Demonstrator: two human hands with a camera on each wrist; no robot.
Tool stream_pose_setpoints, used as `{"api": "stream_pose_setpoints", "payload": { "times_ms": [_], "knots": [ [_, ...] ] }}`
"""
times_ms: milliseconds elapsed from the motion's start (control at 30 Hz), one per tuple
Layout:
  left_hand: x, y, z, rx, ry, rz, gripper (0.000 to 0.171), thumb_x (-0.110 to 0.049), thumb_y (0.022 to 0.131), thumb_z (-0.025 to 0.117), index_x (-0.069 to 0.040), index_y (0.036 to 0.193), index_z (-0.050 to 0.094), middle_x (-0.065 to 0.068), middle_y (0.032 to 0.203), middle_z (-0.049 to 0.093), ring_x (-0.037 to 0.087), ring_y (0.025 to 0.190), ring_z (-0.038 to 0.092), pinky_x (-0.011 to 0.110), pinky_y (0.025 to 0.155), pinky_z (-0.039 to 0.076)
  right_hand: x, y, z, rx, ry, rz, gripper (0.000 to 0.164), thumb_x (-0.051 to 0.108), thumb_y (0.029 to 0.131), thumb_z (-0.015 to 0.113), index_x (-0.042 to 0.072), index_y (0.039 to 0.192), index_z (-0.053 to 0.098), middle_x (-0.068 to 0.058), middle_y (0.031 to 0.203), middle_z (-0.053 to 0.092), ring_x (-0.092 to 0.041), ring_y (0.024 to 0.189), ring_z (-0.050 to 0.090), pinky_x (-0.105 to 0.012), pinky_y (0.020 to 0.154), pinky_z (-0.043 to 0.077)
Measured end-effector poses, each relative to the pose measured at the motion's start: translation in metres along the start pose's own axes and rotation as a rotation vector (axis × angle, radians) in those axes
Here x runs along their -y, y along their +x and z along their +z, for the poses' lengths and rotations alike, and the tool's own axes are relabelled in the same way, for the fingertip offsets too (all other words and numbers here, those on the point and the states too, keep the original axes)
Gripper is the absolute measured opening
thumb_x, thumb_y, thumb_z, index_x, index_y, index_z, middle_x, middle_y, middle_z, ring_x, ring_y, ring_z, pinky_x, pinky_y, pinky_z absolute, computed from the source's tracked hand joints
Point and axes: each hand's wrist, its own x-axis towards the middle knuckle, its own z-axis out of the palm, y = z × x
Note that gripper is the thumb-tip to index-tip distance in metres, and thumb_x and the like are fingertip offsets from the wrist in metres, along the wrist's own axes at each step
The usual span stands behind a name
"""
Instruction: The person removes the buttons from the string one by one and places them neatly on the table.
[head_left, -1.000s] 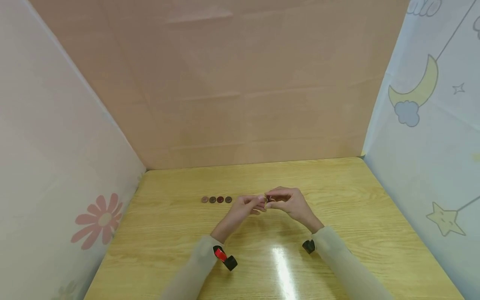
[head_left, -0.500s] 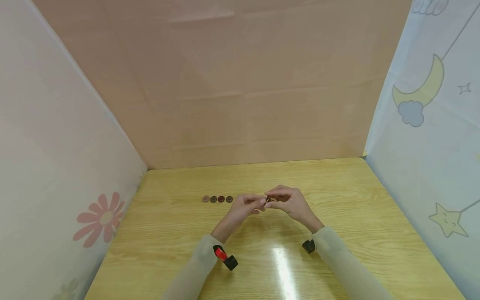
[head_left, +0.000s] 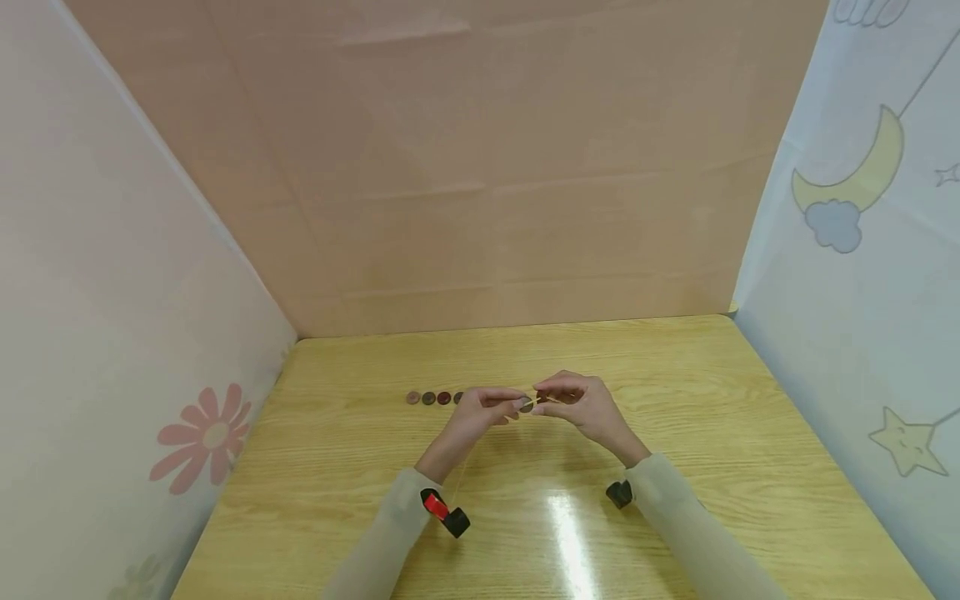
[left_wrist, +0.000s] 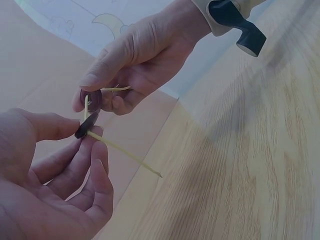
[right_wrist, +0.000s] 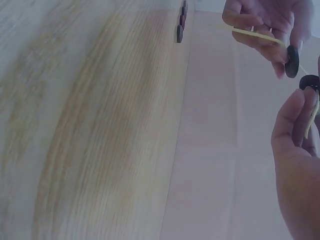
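Note:
Just right of the table's middle, both hands are raised close together with a yellow cord (left_wrist: pixel 125 150) between them. My left hand (head_left: pixel 487 406) pinches a dark round button (left_wrist: pixel 86 125) between thumb and fingers. The cord runs through that button, and one loose end sticks out past it. My right hand (head_left: pixel 581 408) holds a dark reddish button (left_wrist: pixel 91 101) by its edge, fingertips around it. Cord passes through this button too, its short end lying by the right fingers. A short stretch of cord links the two buttons, which are slightly apart.
Left of the hands, several round buttons (head_left: pixel 428 398) lie in a row on the wooden table (head_left: pixel 337 467); the left hand partly covers the rightmost. A peach backdrop (head_left: pixel 480 167) stands behind the table, with patterned panels at both sides.
My left hand has drawn slightly left, away from the right hand. The dark button and the cord now show between the hands. The right hand has stayed nearly in place.

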Motion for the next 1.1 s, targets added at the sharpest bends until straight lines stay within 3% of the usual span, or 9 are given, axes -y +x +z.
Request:
{"api": "stream_pose_setpoints", "payload": {
  "times_ms": [100, 267, 600, 967, 1100],
  "knots": [
    [-0.0004, -0.0005, -0.0012, -0.001, 0.012, -0.001, 0.032, -0.03, 0.102, 0.07, -0.01, 0.127, 0.077, 0.007, 0.127, 0.075, 0.013, 0.099, 0.069, 0.044, 0.102, 0.057, -0.0003, -0.0003, -0.0002, 0.004, -0.001, -0.002, 0.034, 0.019, 0.089, 0.085, 0.009, 0.121, 0.078, -0.014, 0.115, 0.074, -0.013, 0.103, 0.071, -0.024, 0.096, 0.059],
    [0.0005, -0.0002, -0.0015, -0.012, 0.013, -0.006, 0.031, -0.028, 0.102, 0.07, -0.009, 0.125, 0.077, 0.007, 0.125, 0.075, 0.011, 0.096, 0.069, 0.051, 0.104, 0.055, -0.0007, 0.0, 0.0007, -0.001, -0.008, -0.004, 0.034, 0.018, 0.089, 0.085, 0.007, 0.12, 0.079, -0.013, 0.114, 0.075, -0.013, 0.1, 0.07, -0.024, 0.095, 0.058],
    [-0.0008, -0.0012, -0.0016, -0.043, 0.056, -0.011, 0.028, -0.026, 0.102, 0.069, -0.009, 0.123, 0.078, 0.009, 0.123, 0.075, 0.014, 0.096, 0.069, 0.055, 0.104, 0.054, -0.0012, 0.0004, 0.0011, -0.012, -0.002, 0.049, 0.03, 0.022, 0.087, 0.087, 0.018, 0.116, 0.081, -0.011, 0.115, 0.075, -0.016, 0.103, 0.073, -0.026, 0.096, 0.061],
    [-0.0019, -0.001, -0.0035, -0.071, 0.085, -0.028, 0.025, -0.026, 0.102, 0.069, -0.013, 0.121, 0.079, 0.005, 0.12, 0.076, 0.02, 0.101, 0.072, 0.051, 0.103, 0.056, -0.0025, 0.0028, 0.0015, 0.002, 0.003, 0.128, 0.041, 0.025, 0.089, 0.085, 0.001, 0.121, 0.077, -0.014, 0.117, 0.079, -0.014, 0.099, 0.077, -0.028, 0.088, 0.063],
    [-0.0006, 0.0005, -0.0055, -0.085, 0.1, -0.017, 0.024, -0.021, 0.102, 0.067, -0.013, 0.121, 0.079, 0.006, 0.117, 0.078, 0.026, 0.102, 0.073, 0.052, 0.103, 0.056, -0.0038, 0.0041, 0.0013, -0.01, 0.008, 0.144, 0.039, 0.025, 0.089, 0.085, 0.002, 0.12, 0.078, -0.015, 0.116, 0.079, -0.014, 0.098, 0.077, -0.029, 0.089, 0.063]
  ]
}}
